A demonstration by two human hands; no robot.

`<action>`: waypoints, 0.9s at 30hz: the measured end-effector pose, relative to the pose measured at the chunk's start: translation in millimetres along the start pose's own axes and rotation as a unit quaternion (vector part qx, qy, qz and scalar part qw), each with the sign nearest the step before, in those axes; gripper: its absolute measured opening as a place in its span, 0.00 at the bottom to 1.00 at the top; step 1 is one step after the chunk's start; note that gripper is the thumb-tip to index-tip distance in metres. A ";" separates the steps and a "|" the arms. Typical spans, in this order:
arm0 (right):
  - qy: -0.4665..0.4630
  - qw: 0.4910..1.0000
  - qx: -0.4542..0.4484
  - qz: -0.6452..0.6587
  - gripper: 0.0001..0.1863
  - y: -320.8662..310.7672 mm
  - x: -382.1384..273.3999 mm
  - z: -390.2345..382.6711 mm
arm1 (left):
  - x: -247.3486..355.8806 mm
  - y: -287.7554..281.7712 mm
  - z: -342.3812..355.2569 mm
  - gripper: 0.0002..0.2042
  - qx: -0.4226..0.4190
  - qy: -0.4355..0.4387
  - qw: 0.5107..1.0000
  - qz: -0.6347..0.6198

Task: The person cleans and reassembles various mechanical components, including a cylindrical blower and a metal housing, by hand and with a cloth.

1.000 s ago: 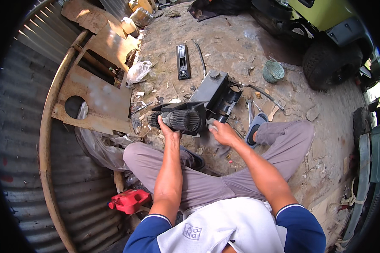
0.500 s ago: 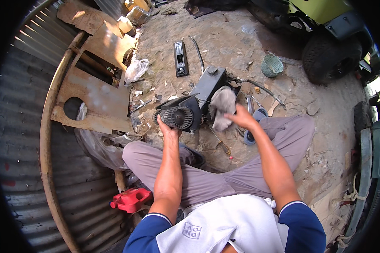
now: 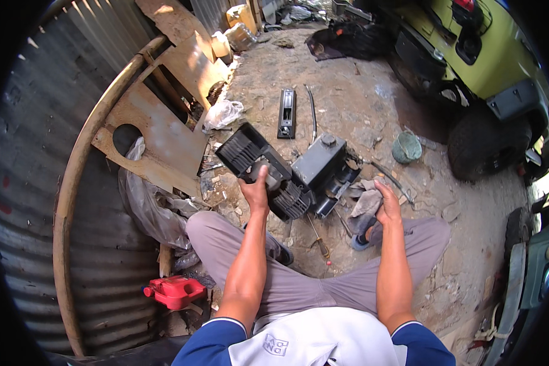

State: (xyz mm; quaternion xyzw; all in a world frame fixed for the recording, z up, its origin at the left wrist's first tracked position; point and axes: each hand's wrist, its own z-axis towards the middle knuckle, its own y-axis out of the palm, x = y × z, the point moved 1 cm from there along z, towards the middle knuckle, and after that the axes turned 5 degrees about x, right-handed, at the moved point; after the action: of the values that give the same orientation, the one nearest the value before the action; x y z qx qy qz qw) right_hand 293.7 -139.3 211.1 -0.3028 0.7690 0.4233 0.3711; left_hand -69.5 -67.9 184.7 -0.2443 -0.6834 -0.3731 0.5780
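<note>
Small black engine point(image 3: 299, 177), resting on the dirt ground point(image 3: 348, 104) just ahead of the seated person's knees, with its ribbed black cover point(image 3: 244, 149) raised toward the plywood board point(image 3: 158, 140). Left hand point(image 3: 256, 190): fingers closed around the engine's finned cylinder. Right hand point(image 3: 387, 207): fingers clamped on a grey rag point(image 3: 366, 202) beside the engine's right edge.

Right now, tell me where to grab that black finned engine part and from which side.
Grip the narrow neck of the black finned engine part, where the left hand already holds it, coming from below on the person's side. The wide slatted end tilts up and away, and the dark engine block crowds its right.
</note>
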 end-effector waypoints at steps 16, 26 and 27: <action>-0.206 0.979 -0.006 -0.012 0.10 19.7 -123.5 -26.7 | 40.8 27.8 -71.1 0.40 -0.246 0.385 0.823 0.337; -0.194 0.932 -0.158 -0.263 0.18 97.7 -100.4 -84.3 | 41.9 37.2 -96.1 0.36 -0.359 0.409 0.764 0.348; -0.216 0.906 -0.189 -0.310 0.20 96.3 -84.6 -75.7 | 41.8 40.1 -96.4 0.36 -0.368 0.415 0.761 0.335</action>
State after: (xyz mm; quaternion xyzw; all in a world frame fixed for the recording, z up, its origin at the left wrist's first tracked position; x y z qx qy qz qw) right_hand 240.6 -148.6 349.8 -0.4920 0.4431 0.4789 0.5764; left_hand 10.9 -124.1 239.6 -0.4729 -0.0609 -0.4436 0.7589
